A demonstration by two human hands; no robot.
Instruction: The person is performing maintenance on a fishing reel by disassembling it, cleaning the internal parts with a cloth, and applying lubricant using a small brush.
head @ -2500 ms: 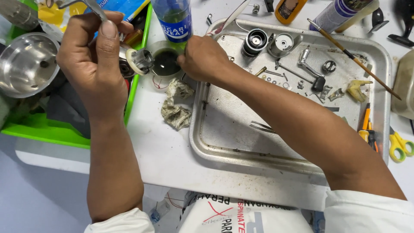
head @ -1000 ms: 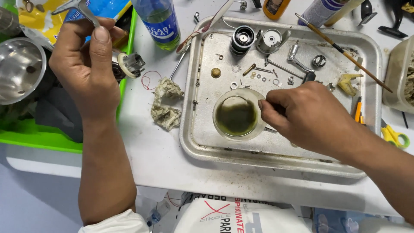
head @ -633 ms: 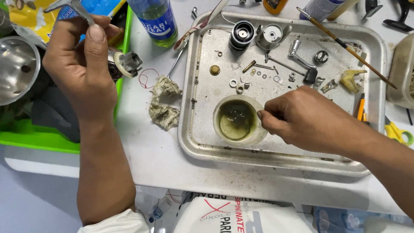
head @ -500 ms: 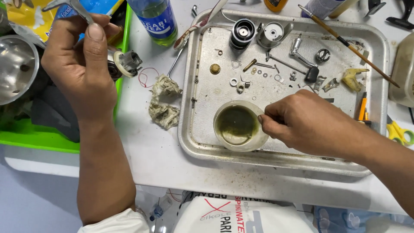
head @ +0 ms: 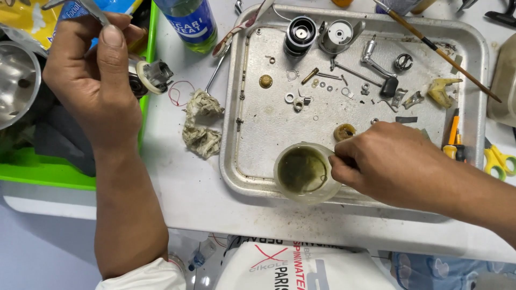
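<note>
Two hands at work: my left hand (head: 94, 80) pinches a thin metal tool and clasps the reel body (head: 150, 75); my right hand (head: 389, 161) pinches the plastic cup (head: 306, 172) rim inside the metal tray (head: 252, 156). I'd keep that cup level, avoiding spills.

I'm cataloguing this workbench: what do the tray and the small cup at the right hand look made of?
The tray looks like bare metal, probably aluminium: dull grey, scuffed, stained. The cup by the right hand seems translucent plastic: its pale rim lets the murky green liquid show through.
</note>
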